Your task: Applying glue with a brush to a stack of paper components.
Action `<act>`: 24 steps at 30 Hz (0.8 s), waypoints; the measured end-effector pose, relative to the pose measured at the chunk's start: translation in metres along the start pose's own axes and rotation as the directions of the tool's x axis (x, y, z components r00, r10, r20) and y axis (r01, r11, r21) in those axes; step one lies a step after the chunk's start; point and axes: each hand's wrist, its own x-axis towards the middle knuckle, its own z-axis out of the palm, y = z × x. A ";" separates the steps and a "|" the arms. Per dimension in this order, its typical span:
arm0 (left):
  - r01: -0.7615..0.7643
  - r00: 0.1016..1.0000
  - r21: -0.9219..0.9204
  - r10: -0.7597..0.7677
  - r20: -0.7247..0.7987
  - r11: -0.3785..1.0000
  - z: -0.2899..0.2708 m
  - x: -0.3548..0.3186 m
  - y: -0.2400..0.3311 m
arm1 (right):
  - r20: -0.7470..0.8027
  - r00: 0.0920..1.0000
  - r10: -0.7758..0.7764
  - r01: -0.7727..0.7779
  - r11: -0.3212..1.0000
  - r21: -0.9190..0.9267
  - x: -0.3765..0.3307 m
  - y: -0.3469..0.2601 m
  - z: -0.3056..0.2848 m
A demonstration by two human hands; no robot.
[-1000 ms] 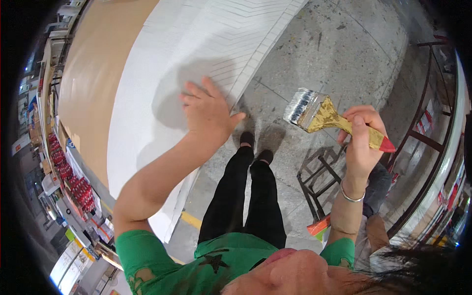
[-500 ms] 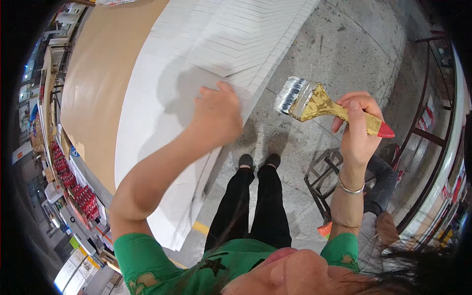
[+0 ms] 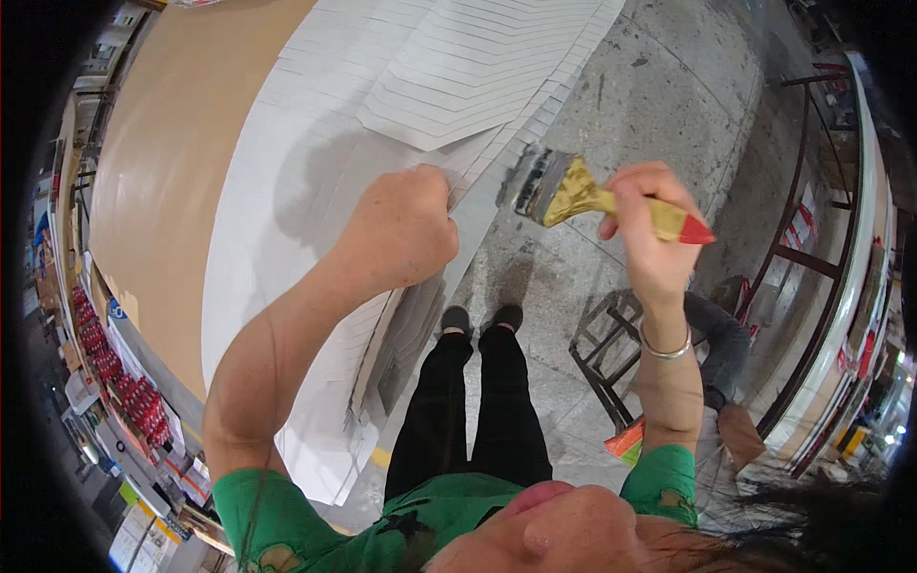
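Note:
A wide flat paintbrush (image 3: 573,196) with a yellow, paint-stained handle and red tip is gripped in my right hand (image 3: 654,224). Its dark-and-white bristles point left, close to the edge of the paper stack. My left hand (image 3: 406,224) is closed at the right edge of the white paper sheets (image 3: 325,191), where their edges seem pinched; its fingertips are mostly hidden. Those sheets lie overlapped in a long fan of stepped edges, with a gap showing among the layers below my left wrist. Beyond my hand, a staggered pile of angled sheets (image 3: 449,91) rests on top.
A brown board surface (image 3: 177,162) lies left of the sheets. On the right are a dark metal stool frame (image 3: 607,353), a seated person's leg (image 3: 721,349) and a metal-framed table (image 3: 812,258). Red-patterned items (image 3: 143,406) line the far left. Grey concrete floor (image 3: 659,105) is underfoot.
My left hand has closed at the sheets' edge, and the layers below it have spread apart. My right hand has brought the brush left, and its bristles have tilted toward the stack.

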 end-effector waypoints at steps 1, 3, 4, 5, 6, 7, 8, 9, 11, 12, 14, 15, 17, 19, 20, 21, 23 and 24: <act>0.012 1.000 -0.014 -0.011 0.010 1.000 -0.002 0.001 0.001 | -0.028 0.999 -0.024 0.024 1.000 0.010 0.002 -0.005 0.000; 0.010 1.000 -0.031 -0.009 0.025 0.999 -0.005 0.001 0.006 | -0.139 0.989 0.051 -0.053 0.999 -0.007 0.014 -0.008 0.002; 0.026 0.999 -0.035 -0.025 0.036 0.999 -0.006 0.001 0.008 | -0.122 0.991 0.060 -0.064 0.998 -0.027 0.017 -0.005 0.001; 0.049 0.998 -0.035 -0.048 0.042 0.998 -0.007 0.002 0.008 | -0.097 0.993 0.068 -0.073 0.997 -0.041 0.019 0.000 0.001; 0.051 0.998 -0.035 -0.050 0.040 0.998 -0.007 0.002 0.007 | -0.021 0.997 0.069 -0.071 0.995 -0.073 0.010 0.001 0.001; 0.034 0.999 -0.046 -0.033 0.034 0.998 -0.007 0.002 0.006 | -0.019 0.997 0.068 -0.070 0.995 -0.072 0.005 0.000 0.001; 0.019 0.999 -0.056 -0.017 0.032 0.998 -0.006 0.001 0.005 | -0.033 0.999 0.032 -0.033 0.999 -0.031 0.000 -0.001 0.001; 0.023 0.999 -0.054 -0.021 0.035 0.998 -0.005 0.000 0.003 | -0.049 0.999 -0.003 0.004 1.000 0.011 -0.002 -0.001 0.001; -0.045 0.998 -0.045 0.042 -0.054 0.998 -0.004 0.000 0.005 | -0.097 0.995 0.021 -0.026 0.998 -0.049 0.009 -0.011 -0.002; -0.051 0.998 -0.045 0.049 -0.051 0.998 -0.005 0.002 0.006 | -0.129 0.992 0.018 -0.024 0.999 -0.046 0.017 -0.008 0.003; 0.037 0.991 -0.033 -0.032 0.132 0.999 -0.008 0.003 0.004 | -0.092 0.991 0.099 -0.106 0.991 -0.080 0.011 0.001 0.007; 0.041 0.991 -0.028 -0.037 0.129 0.999 -0.009 0.004 0.004 | -0.089 0.991 0.097 -0.103 0.992 -0.074 0.001 0.006 0.007; 0.017 0.993 -0.030 -0.013 0.115 0.999 -0.009 0.004 0.005 | 0.099 0.990 -0.104 0.121 0.976 -0.178 -0.022 0.008 0.007; 0.057 0.986 -0.022 -0.052 0.160 0.998 -0.012 0.005 0.006 | 0.082 0.991 -0.105 0.115 0.985 -0.128 -0.027 0.000 0.010; 0.089 0.976 -0.010 -0.085 0.202 0.996 -0.015 0.004 0.010 | 0.002 0.998 -0.057 0.057 0.995 -0.084 -0.024 -0.011 0.011; 0.087 0.975 -0.007 -0.084 0.206 0.996 -0.018 0.003 0.013 | -0.076 0.997 -0.006 0.003 0.999 -0.034 -0.022 -0.017 0.011; 0.063 0.980 -0.001 -0.062 0.189 0.998 -0.020 0.005 0.018 | -0.101 0.994 -0.036 0.029 0.997 -0.073 -0.020 -0.012 0.009; 0.062 0.980 0.005 -0.062 0.188 0.998 -0.019 0.005 0.016 | -0.012 0.999 -0.036 0.035 0.996 -0.079 -0.028 0.001 0.011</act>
